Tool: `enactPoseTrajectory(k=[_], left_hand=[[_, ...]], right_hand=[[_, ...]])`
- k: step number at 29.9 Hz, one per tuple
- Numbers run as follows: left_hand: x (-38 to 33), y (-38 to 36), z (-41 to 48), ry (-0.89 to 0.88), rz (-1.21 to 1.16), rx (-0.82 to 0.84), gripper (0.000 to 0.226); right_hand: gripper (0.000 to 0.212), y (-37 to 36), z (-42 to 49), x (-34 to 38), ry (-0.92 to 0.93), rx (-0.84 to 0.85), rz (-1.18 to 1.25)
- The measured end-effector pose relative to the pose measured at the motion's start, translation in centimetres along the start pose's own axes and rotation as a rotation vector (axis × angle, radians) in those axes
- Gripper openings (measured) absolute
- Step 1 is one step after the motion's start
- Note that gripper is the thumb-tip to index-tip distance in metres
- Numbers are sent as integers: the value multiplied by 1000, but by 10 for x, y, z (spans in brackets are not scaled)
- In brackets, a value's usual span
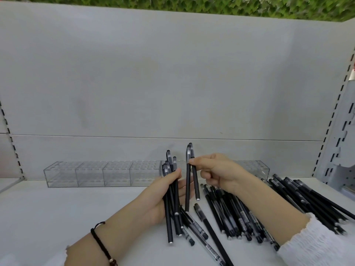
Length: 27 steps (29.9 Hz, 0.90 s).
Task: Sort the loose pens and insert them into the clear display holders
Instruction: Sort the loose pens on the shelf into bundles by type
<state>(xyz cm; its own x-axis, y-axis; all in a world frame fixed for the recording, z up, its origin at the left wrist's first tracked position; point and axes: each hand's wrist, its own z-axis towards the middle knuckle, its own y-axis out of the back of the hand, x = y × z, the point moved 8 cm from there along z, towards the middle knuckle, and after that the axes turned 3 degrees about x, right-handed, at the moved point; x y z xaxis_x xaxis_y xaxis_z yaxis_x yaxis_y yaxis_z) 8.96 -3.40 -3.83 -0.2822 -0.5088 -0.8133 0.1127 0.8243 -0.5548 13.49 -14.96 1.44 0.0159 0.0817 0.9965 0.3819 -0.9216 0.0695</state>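
**Now we hold pens in both hands**

Closest to us we see two arms reaching over a white shelf (57, 217). One wrist has a black string bracelet (101, 244) on it, and the other arm has a white sleeve (317, 244).

Our left hand (153, 202) is curled round a bunch of black pens (169, 227). The bunch stands almost straight up, with the caps on top, and the bottom ends hang down below the hand.

Our right hand (219, 169) is a bit higher and just beside it. Its thumb and fingers pinch two more black pens (195, 185) near their tops. These two pens hang down in the air between the hands. They do not touch the bunch.

Under the hands, many loose pens (230, 212) lie flat on the shelf in a messy heap. A few of them lie right below the bunch. More pens lie in a second heap (307, 198) further to the right.

Behind the hands a long clear holder (92, 173) stands on the shelf. It has walls that split it into boxes, and small holes on top. We see no pens in it. Another clear holder (253, 167) peeks out behind the right hand.

At the very back is a plain grey wall (172, 83), with green leaves (192, 4) above it.
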Motion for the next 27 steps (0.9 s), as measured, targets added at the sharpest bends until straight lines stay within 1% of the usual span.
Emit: enactPoseTrajectory(k=[2,3,6,10,15,17,20,22,25,27], left_hand=[[2,-7,-2,13,21,71,29],[2,-8,-2,12,25,87,34],[3,-8,-2,6,50,76,39],[3,-5,-2,6,42,64,31],[1,-11,-2,-32,51,117,16],[-1,-10,-1,-38,47,98,15],[-2,-9,-1,-27,46,98,22],[-2,-6,0,-21,46,84,27],[-2,-2,0,-26,55,51,30],[-2,1,0,-32,55,34,30]], right_hand=[[10,-1,1,-3,15,-24,-33],[10,-3,0,-4,22,-28,-55],[12,-5,0,-5,40,-32,-109],[15,-7,0,-4,67,-32,-145],[16,-8,-4,4,137,-2,-247],[22,-4,-6,9,167,-3,-334],[26,5,-9,12,151,31,-467],[24,7,-11,7,97,96,-607],[23,-1,-15,-6,17,208,-905],[24,-12,-18,-13,-1,278,-1002]])
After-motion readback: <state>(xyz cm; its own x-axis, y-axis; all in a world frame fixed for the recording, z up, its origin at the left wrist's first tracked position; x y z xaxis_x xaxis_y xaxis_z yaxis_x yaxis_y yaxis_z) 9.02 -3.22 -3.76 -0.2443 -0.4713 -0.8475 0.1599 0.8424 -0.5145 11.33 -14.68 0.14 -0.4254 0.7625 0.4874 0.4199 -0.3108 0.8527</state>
